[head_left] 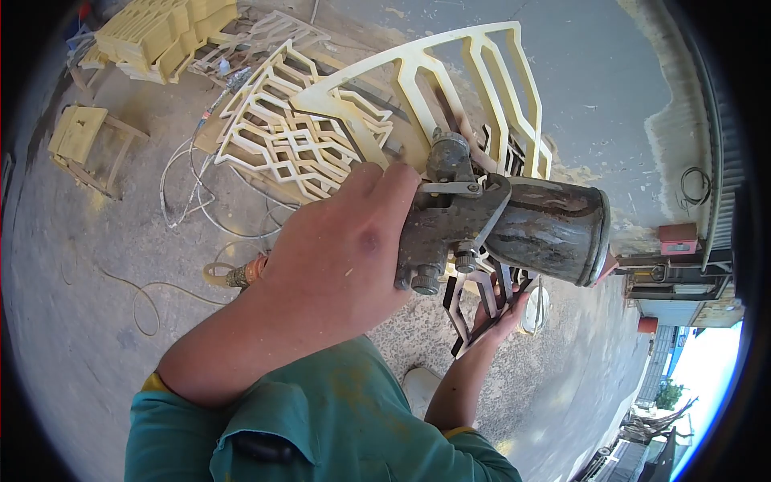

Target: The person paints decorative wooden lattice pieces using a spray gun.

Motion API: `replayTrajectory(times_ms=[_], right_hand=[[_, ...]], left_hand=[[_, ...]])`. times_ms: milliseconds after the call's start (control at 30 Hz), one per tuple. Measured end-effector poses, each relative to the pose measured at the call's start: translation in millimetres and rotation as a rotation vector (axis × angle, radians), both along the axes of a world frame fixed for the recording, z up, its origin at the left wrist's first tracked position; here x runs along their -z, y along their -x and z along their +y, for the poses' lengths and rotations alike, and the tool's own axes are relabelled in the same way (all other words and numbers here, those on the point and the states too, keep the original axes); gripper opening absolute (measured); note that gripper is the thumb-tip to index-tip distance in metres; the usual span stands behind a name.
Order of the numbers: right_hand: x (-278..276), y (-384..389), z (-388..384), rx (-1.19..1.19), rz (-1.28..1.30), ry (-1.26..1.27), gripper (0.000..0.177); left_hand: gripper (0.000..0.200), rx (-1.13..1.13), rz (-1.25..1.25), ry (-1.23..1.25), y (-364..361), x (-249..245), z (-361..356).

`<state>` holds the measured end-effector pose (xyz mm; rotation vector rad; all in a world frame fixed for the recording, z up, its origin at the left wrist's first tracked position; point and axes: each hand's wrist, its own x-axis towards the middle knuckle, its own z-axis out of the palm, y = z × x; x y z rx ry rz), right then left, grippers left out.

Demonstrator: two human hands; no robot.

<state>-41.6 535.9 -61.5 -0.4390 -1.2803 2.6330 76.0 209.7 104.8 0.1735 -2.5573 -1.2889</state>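
My left hand (345, 241) is closed around a metal spray gun (450, 217), its back towards me. The gun's dark, paint-stained cup (550, 229) points to the right. Beyond it rises a fan-shaped lattice panel (414, 76), cream with brownish shading on some bars. My right hand (502, 313) grips the lower, dark-edged lattice part (462, 325), fingers showing between the bars. This part seems to belong to the same panel, but the gun hides the join. An orange hose fitting (250, 271) shows beside my left wrist.
Cream lattice pieces (281, 136) lie on the ground ahead. Stacked yellowish panels (165, 36) stand at the far left, above a small wooden stool (80, 132). Hoses (189, 181) loop across the concrete. A white bucket (536, 309) is beyond my right hand; a red box (679, 238) is by the wall.
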Motion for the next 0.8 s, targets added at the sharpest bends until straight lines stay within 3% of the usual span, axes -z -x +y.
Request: replayTrajectory(times_ms=[267, 367, 467, 567, 800], right_hand=[[-3, -2, -3, 0.023, 0.011, -0.007, 0.035], [1, -1, 5, -0.066, 0.041, 0.011, 0.035], [-4, 0, -3, 0.014, -0.001, -0.006, 0.035], [9, 7, 12, -0.134, 0.086, 0.078, 0.036], [3, 5, 11, -0.073, 0.04, 0.016, 0.037]], left_hand=[[0.063, -0.179, 0.114, 0.049, 8, 8, -7], [0.063, -0.134, 0.083, 0.026, 6, 5, -6], [0.062, -0.059, 0.014, -0.002, 4, -1, -3], [0.063, -0.011, -0.001, -0.045, 6, 3, 0], [0.064, -0.059, -0.065, 0.029, 11, 3, -1]])
